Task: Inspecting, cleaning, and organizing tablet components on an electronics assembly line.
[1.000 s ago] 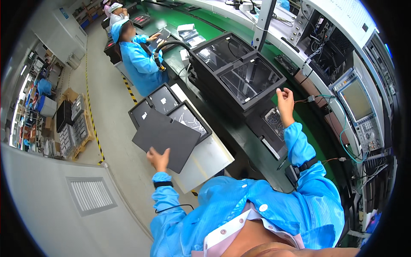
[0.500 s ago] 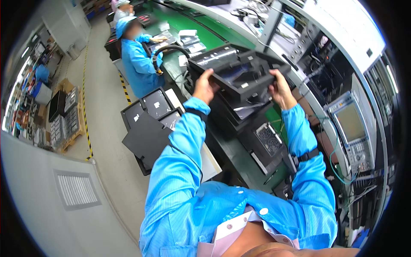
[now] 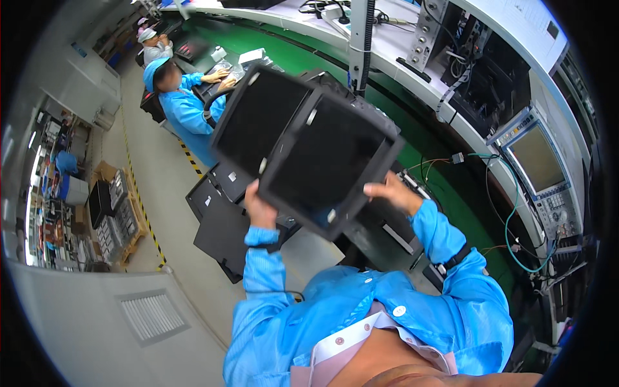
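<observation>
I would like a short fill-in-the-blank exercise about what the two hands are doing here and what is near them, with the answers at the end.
1. The left hand and the right hand hold one black tray with ____ large rectangular sections.
2. The person's own sleeves are ____ in colour.
3. The flat black panel below the tray lies nearer to the person's ____ hand than to the other.

Missing words: two; blue; left.

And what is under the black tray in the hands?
Past the black tray, a black sheet and a pale tabletop partly show; anything directly under the tray is covered.
</observation>
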Available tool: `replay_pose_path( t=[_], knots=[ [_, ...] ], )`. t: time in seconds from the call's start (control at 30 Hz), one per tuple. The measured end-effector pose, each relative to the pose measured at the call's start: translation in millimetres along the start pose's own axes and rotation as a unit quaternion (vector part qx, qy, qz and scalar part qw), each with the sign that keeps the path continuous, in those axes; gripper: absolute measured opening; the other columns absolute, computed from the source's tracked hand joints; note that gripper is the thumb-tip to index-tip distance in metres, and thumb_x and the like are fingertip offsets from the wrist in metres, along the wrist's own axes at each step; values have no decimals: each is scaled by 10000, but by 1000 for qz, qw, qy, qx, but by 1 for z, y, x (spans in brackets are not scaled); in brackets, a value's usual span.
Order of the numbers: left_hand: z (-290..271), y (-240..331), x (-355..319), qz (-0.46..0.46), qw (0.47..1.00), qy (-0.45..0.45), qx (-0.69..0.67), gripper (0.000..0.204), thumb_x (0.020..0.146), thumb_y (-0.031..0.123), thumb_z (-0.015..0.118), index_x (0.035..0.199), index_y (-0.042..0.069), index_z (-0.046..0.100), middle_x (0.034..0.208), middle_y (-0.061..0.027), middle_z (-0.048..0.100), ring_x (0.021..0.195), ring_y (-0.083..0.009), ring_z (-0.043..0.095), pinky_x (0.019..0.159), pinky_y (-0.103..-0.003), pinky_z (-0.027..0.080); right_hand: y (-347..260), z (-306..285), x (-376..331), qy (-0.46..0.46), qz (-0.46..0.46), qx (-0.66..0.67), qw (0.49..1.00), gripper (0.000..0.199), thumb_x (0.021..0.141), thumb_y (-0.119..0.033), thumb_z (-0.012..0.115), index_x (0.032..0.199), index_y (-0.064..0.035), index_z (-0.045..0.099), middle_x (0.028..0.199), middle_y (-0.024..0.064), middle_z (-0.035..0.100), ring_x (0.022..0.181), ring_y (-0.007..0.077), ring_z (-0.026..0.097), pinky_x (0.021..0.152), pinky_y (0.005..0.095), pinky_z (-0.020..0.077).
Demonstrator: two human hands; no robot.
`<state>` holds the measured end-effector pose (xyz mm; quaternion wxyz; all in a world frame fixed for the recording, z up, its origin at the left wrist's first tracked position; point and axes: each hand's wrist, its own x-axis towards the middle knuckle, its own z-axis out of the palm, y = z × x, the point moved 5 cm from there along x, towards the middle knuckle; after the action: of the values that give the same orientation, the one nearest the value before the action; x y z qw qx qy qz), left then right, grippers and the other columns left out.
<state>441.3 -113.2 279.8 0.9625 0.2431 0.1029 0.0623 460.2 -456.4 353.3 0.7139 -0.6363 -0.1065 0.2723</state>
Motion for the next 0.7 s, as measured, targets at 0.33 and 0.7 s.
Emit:
replay_pose_path(
  t=[0.33,0.7],
  knots=[
    [-88,81,-205,203,933,287,-73,861,755,557,660,1396,15,469,1464,-158,459,1331,-330,441,1141,-472,337,80,82,-41,-59,57,338,938,709,786,11,671,1441,-50,408,1261,22,572,1105,99,559,959,277,458],
    [-101,61,-161,-84,949,228,199,1003,841,781,436,1447,-17,387,1484,-201,426,1369,-359,390,1149,-531,279,130,6,-151,215,-59,363,905,597,734,-29,577,1327,-80,536,999,58,606,828,133,592,748,281,531]
  ],
)
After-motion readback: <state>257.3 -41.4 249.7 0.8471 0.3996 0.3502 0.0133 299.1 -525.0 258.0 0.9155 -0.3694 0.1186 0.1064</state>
